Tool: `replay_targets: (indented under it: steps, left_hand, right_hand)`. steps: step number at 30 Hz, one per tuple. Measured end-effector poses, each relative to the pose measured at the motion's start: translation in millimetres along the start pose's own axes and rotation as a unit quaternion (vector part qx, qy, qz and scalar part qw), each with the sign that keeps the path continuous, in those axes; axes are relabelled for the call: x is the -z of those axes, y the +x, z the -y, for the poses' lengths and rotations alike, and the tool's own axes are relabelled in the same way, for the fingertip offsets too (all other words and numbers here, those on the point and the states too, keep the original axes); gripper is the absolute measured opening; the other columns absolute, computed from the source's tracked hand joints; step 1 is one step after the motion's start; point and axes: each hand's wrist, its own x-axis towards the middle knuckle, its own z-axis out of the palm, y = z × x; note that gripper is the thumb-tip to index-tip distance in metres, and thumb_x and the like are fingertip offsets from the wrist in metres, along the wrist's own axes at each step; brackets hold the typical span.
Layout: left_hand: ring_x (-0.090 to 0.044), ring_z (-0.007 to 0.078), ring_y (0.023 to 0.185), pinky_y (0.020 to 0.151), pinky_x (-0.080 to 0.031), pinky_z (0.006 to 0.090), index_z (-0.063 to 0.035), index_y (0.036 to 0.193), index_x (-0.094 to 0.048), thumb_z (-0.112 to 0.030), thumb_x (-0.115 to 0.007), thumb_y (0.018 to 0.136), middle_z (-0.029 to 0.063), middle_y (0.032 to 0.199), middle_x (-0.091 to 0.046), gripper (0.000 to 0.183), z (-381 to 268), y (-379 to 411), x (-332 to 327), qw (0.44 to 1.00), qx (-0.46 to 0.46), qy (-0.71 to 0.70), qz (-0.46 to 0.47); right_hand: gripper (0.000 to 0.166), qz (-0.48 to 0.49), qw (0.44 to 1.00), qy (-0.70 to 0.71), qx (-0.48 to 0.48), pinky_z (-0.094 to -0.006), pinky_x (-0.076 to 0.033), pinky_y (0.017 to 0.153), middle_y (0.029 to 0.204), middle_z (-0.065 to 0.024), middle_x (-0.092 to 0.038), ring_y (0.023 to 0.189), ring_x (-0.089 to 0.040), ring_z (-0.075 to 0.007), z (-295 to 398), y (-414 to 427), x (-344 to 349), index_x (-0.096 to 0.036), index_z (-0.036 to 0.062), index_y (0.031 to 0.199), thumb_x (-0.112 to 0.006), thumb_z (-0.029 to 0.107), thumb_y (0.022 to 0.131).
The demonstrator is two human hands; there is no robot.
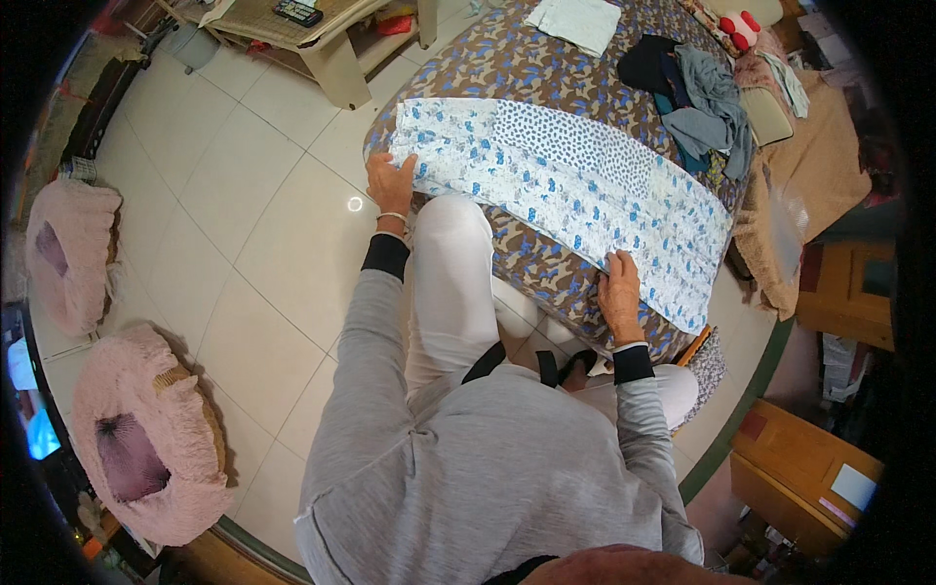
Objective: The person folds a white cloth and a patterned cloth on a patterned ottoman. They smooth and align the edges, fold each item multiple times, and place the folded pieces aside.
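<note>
A long folded cloth [541, 172], white with blue flowers and a dotted panel, lies spread across a bed with a brown and blue camouflage-patterned cover [526, 241]. My left hand [393, 184] is at the cloth's left end, thumb and fingers apart around its edge. Farther right, my right hand [620, 296] touches the near edge with its fingertips. Whether either hand pinches the fabric is unclear. My white-trousered knee [453, 234] is close to the cloth's near edge, beside my left hand.
Crumpled clothes [706, 110] and a folded white cloth [574, 23] lie farther back on the bed. A low table [333, 44] holds a remote control [298, 12]. Two pink plush seats [150, 439] stand left on the tiled floor [241, 197]. Wooden cabinets [804, 468] stand right.
</note>
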Motion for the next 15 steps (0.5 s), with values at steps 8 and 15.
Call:
replay_targets:
  steps: [8,15]
  left_hand:
    - [-0.062,0.0286,0.088,0.078,-0.051,0.0389,0.0016,0.102,-0.06,-0.022,-0.087,0.071,0.0167,0.098,-0.063,0.047,27,18,-29,0.993,-0.059,-0.091,-0.05]
    - [-0.057,0.0162,0.058,0.056,-0.047,0.031,-0.0057,0.077,-0.061,-0.011,-0.083,0.075,0.0033,0.065,-0.059,0.023,7,10,-16,0.904,0.161,-0.39,0.075]
  right_hand:
    - [0.054,0.007,0.999,-0.028,0.013,-0.0492,-0.046,0.101,0.136,-0.0256,-0.047,0.121,-0.051,-0.0453,2,-1,-6,-0.05,-0.0034,0.131,-0.064,-0.001,0.079]
    - [0.06,0.018,0.999,-0.033,0.011,-0.0498,-0.045,0.102,0.136,-0.0255,-0.046,0.123,-0.048,-0.0459,8,-1,1,-0.049,-0.0042,0.131,-0.068,0.001,0.074]
